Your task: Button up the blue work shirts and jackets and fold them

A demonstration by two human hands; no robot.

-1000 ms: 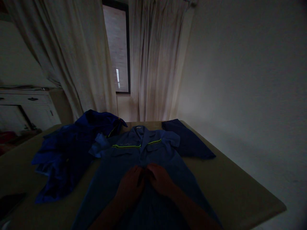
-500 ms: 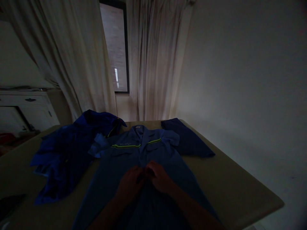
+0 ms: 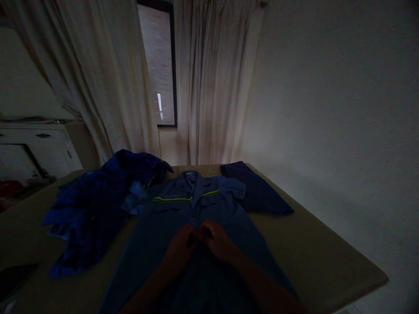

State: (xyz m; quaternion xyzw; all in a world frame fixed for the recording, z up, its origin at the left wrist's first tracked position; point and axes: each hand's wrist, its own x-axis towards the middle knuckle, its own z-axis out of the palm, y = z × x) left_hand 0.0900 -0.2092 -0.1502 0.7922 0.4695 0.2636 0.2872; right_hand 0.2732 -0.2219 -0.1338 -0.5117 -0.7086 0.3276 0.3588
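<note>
Garment (image 3: 153, 229): left hand (image 3: 183, 244), right hand (image 3: 212, 239) curled over its front; grip couldn't be told.
Change: hands barely shifted; work seemingly continued.

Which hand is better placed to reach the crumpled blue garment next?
Probably the left hand: it is nearer the crumpled blue garment; the right hand is farther across the collared work garment.

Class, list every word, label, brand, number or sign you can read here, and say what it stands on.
Nothing can be read clearly.
Chest lettering on the spread blue garment: too blurred to read.
Pale neck label on the same garment: too small to read.
</note>
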